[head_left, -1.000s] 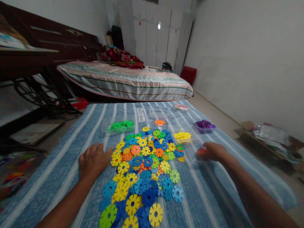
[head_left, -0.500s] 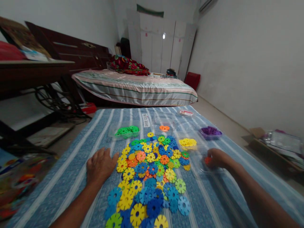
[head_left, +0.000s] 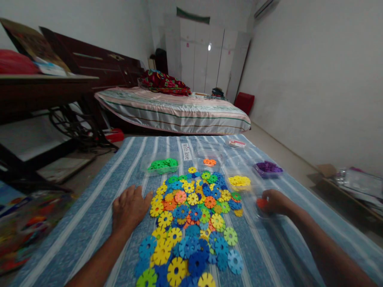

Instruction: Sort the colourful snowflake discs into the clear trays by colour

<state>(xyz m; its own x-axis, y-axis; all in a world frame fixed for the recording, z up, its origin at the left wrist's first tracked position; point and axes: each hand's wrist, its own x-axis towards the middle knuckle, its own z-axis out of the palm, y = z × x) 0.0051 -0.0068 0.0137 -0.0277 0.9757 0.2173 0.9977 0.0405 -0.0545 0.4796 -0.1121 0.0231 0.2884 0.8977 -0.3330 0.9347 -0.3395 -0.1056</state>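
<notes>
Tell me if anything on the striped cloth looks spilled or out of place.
A mixed heap of coloured discs lies loose on the striped cloth, while green discs and purple discs sit sorted in clear trays. Nothing looks damaged.

Blue, yellow, orange and green discs [head_left: 191,223] cover a blue, white-striped cloth [head_left: 89,223]; purple discs [head_left: 267,167] and a red disc [head_left: 261,203] near its right edge.
</notes>
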